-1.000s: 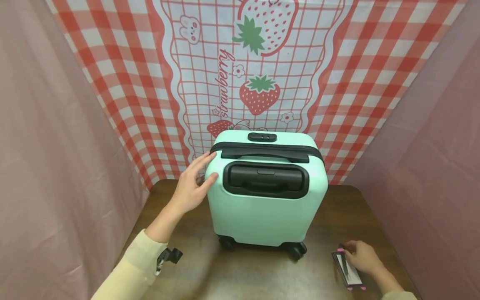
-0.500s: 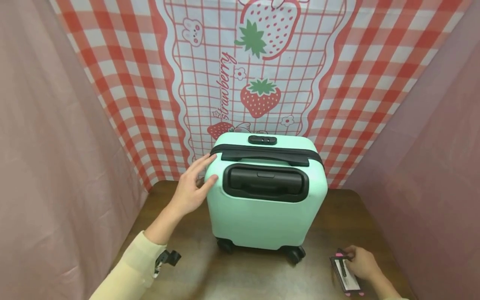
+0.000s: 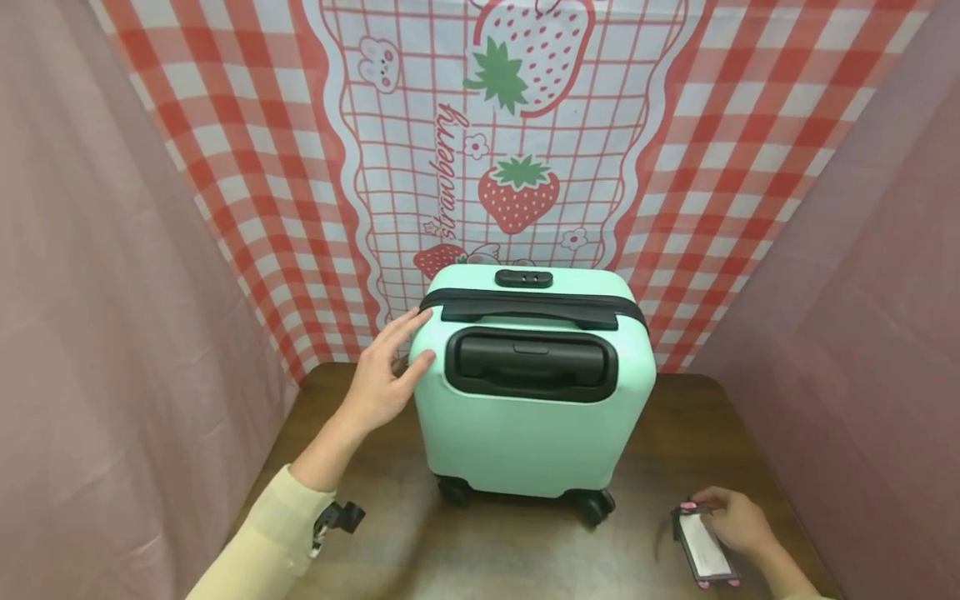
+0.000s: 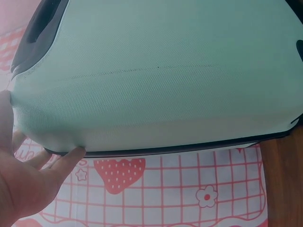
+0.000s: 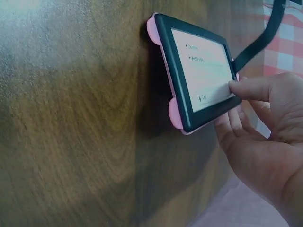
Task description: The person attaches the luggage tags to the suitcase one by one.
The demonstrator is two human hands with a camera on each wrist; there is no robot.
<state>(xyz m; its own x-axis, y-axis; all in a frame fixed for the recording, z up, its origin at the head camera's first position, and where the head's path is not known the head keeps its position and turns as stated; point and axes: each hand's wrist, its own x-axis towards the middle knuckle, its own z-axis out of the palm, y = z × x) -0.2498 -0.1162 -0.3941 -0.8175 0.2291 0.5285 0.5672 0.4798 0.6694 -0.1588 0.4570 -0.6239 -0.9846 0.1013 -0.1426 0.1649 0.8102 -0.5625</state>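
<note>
A mint-green suitcase (image 3: 517, 442) stands upright on its black wheels, its black handle (image 3: 532, 362) recessed in the near face. My left hand (image 3: 378, 379) rests on its upper left corner, thumb on the near face and fingers along the side; in the left wrist view that hand (image 4: 33, 184) has its fingertips near the black zipper seam. Low at the right, my right hand (image 3: 738, 521) pinches a luggage tag (image 3: 703, 546) with a black frame, pink corners and a white card. Printed lines show on the tag (image 5: 203, 71) in the right wrist view, where its black strap (image 5: 260, 45) extends from the far edge.
Everything stands on a brown wooden table (image 3: 465, 550). Behind the suitcase hangs a red-and-white checked strawberry cloth (image 3: 517, 125). Pink curtains (image 3: 120, 292) close in both sides. A black combination lock (image 3: 523, 279) sits on the suitcase's top.
The strap, earlier lying across the card, now hangs at the tag's left edge. The right hand and the tag have shifted slightly right. The left hand stays on the suitcase.
</note>
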